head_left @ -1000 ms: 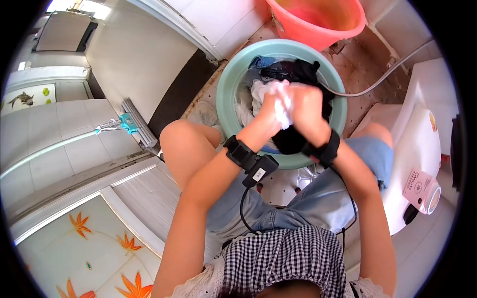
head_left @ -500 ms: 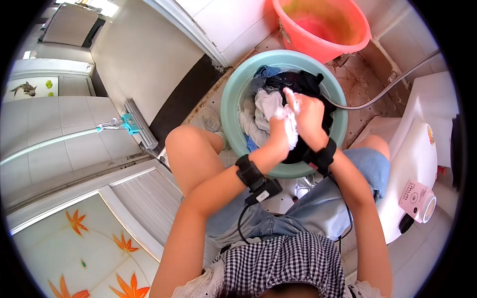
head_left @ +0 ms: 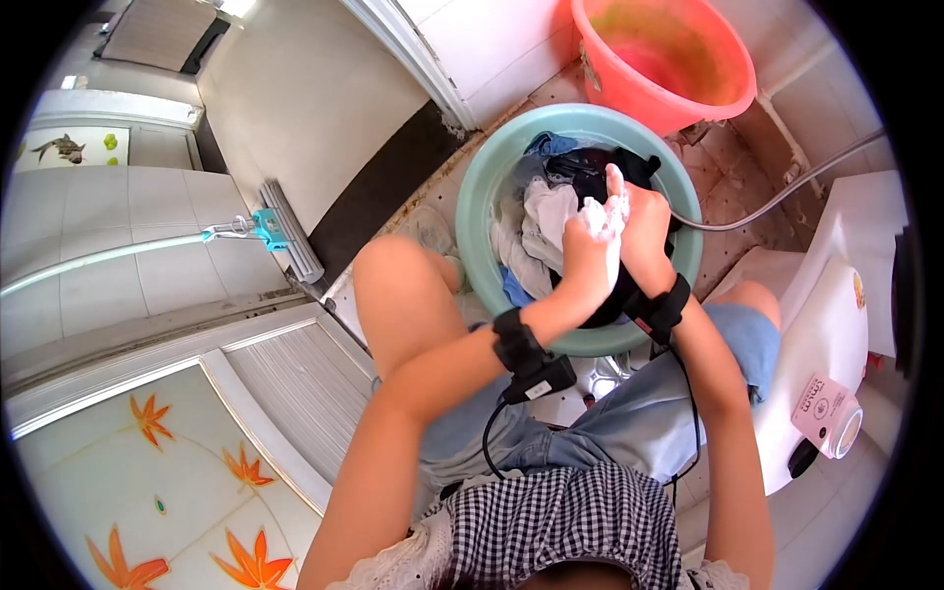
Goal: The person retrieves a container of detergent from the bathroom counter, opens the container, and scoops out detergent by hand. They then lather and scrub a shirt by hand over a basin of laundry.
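Note:
A green plastic basin [head_left: 474, 231] sits between my knees with wet laundry in it. Over it my left hand [head_left: 588, 261] and my right hand [head_left: 644, 228] are pressed together, both closed on a small sudsy white cloth [head_left: 604, 218]. White foam covers the fingers, and much of the cloth is hidden by them. Below the hands lie white garments [head_left: 547, 218], dark garments [head_left: 590, 167] and a bit of blue fabric [head_left: 515, 287]. A black band is strapped on each wrist.
An orange-red bucket [head_left: 664, 108] stands behind the basin. A metal hose [head_left: 777, 206] runs in from the right. At right a pink-labelled jar [head_left: 828, 415] rests on a white surface. A sponge mop [head_left: 285, 236] leans at left, beside the doorway.
The view has shifted, so everything appears slightly farther right. My hands stay together over the basin, with less of the white cloth showing below them.

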A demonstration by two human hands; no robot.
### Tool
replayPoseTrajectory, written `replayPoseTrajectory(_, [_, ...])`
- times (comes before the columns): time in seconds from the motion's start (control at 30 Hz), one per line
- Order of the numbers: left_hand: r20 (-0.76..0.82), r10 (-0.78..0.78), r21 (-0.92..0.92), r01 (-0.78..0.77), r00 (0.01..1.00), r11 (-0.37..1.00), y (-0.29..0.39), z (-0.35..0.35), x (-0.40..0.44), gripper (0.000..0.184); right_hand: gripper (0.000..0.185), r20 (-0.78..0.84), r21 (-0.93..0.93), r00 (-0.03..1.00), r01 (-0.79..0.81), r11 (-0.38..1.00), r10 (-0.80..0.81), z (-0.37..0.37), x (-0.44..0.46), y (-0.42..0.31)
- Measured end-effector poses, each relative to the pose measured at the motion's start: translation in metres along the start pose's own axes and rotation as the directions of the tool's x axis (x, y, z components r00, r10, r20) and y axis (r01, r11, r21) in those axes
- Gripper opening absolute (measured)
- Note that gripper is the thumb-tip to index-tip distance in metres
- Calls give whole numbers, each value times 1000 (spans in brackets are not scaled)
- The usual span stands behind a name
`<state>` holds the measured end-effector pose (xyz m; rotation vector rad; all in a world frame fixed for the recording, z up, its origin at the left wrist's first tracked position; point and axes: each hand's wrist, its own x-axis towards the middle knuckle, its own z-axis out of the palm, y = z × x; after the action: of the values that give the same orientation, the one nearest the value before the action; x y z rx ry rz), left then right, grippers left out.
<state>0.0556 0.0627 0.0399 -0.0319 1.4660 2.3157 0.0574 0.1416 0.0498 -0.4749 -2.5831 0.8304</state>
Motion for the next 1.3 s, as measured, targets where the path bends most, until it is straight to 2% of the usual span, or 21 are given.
replayPoseTrajectory(0.17, [68, -319, -170, 326, 945, 930, 21, -11, 21, 31, 43, -271, 164, 931, 293, 942, -242, 5, -18, -24])
replayPoseTrajectory(0.2, [294, -283, -348, 378, 913, 858, 13, -18, 21, 27, 43, -265, 164, 932, 295, 941, -246, 3, -13, -18])
replayPoseTrajectory(0.27, [63, -160, -235, 171, 985, 957, 12, 7, 4, 24, 45, -37, -62, 999, -31, 998, 29, -6, 2, -3])
replayPoseTrajectory(0.3, [28, -17, -9, 17, 999, 1000, 7, 5, 5, 23, 46, -28, 33, 998, -62, 998, 63, -7, 2, -8])
replayPoseTrajectory(0.4, [-37, -322, -90, 318, 946, 944, 28, -7, 27, 31, 43, -95, 304, 996, 31, 952, -2, 0, -19, -35])
replayPoseTrajectory(0.47, [45, -447, -317, 438, 893, 841, 10, -11, 26, 29, 43, -120, 151, 986, 136, 979, -119, -3, -12, -28])
replayPoseTrajectory(0.53, [121, -326, -177, 344, 938, 922, 7, -7, 12, 20, 46, -10, 10, 999, -48, 999, 48, -9, 6, -12])
replayPoseTrajectory(0.6, [62, -270, -81, 274, 961, 958, 6, -10, 8, 18, 47, -19, 160, 996, -86, 983, 90, -2, -1, -16])
replayPoseTrajectory(0.67, [176, -458, -162, 484, 871, 860, 20, -28, 27, 20, 47, -146, 178, 981, 154, 972, -129, 5, -20, -30])
replayPoseTrajectory(0.73, [133, -469, -276, 487, 873, 828, 19, -21, 20, 19, 46, -202, 185, 959, 236, 954, -198, 2, -20, -24])
replayPoseTrajectory(0.8, [130, -453, 120, 439, 882, 890, 20, -13, 4, 20, 46, -14, -45, 1000, -26, 999, 26, -7, 3, -7])
replayPoseTrajectory(0.83, [31, -488, 51, 486, 872, 872, 23, -5, 2, 25, 45, 19, -82, 995, -97, 992, 99, -3, 9, -4])
replayPoseTrajectory(0.87, [67, -492, -201, 495, 868, 846, 28, 3, 8, 24, 46, -76, -11, 997, 6, 1000, -7, 0, 2, -9])
replayPoseTrajectory(0.93, [68, -582, -298, 573, 811, 763, 17, -14, 25, 24, 46, -245, 82, 945, 242, 967, -216, 13, -14, -20])
replayPoseTrajectory(1.0, [221, -508, -292, 553, 833, 780, -18, -43, 30, 25, 46, -214, 100, 949, 257, 961, -231, 0, -12, -23])
replayPoseTrajectory(1.03, [401, -477, -462, 623, 782, 631, -16, -38, 25, 28, 47, -71, -12, 994, 86, 996, -87, -6, 0, -14])
replayPoseTrajectory(1.07, [292, -494, -278, 567, 819, 775, -14, -34, 18, 31, 47, 49, -148, 995, -74, 986, 82, -10, 5, -7])
replayPoseTrajectory(1.13, [63, -507, 204, 487, 859, 849, 22, -7, -1, 40, 50, -41, 46, 999, -2, 999, 4, -4, -4, -10])
replayPoseTrajectory(1.2, [28, -589, -211, 580, 808, 787, 33, -8, 3, 36, 47, -77, 52, 989, 132, 990, -128, 0, -25, -20])
replayPoseTrajectory(1.23, [249, -640, -216, 686, 727, 695, 23, -28, 26, 31, 45, -166, 208, 972, 201, 957, -168, -7, -29, -39])
replayPoseTrajectory(1.3, [224, -579, -90, 608, 784, 789, 6, -35, 14, 30, 46, -58, 34, 995, 79, 996, -77, -7, -7, -17])
